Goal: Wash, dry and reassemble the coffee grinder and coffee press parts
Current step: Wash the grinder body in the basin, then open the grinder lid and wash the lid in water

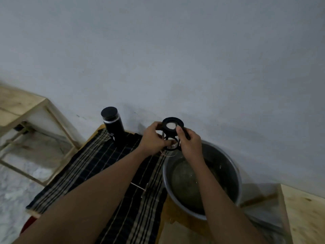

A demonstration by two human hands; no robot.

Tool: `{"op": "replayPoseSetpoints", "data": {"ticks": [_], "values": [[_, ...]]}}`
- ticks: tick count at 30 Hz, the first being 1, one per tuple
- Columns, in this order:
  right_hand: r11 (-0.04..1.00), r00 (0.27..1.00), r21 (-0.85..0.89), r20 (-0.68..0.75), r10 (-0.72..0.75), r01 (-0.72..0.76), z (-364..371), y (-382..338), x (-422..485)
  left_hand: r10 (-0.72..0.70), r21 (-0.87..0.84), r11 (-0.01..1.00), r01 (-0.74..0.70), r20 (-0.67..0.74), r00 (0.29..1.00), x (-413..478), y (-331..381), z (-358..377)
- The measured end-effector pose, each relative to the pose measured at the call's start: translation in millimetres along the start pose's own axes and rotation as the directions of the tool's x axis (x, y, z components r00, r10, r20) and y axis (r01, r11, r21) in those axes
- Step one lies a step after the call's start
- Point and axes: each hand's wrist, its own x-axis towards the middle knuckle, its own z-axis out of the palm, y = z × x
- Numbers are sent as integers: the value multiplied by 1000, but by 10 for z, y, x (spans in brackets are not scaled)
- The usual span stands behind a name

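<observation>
Glass coffee press (172,126) was gripped by left hand (153,137) and right hand (190,144); slippery, it might fall into the basin (236,173) under them and crack.

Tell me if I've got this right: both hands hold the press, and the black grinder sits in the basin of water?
Not quite. The grinder is not in the basin; it stands upright on the striped cloth to the basin's left, as the head view shows. The left hand and right hand do both hold the press.
</observation>
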Motion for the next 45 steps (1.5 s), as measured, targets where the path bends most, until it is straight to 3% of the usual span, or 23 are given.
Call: {"op": "replayPoseSetpoints", "data": {"ticks": [6,15,20,36,40,42,45], "values": [[995,997,-86,55,47,-42,781,103,101,-76,47,996,77,-12,997,176,-619,-593],[934,966,-257,12,260,-248,1368,614,11,-159,127,982,139,159,974,250,-1423,-720],[916,952,-260,-54,303,-306,1484,614,-77,-189,132,978,164,204,960,231,-1579,-755],[885,938,-320,-48,342,-339,1597,449,-135,-266,278,946,166,372,889,89,-1657,-1020],[903,973,-373,-6,230,-216,1771,136,99,-371,387,878,283,176,912,173,-1721,-1474],[910,989,-400,47,138,-108,1932,-77,275,-377,328,874,358,-7,926,224,-1724,-1711],[908,992,-417,128,18,37,2182,-406,554,-251,165,943,289,-218,943,376,-1679,-1932]]}}
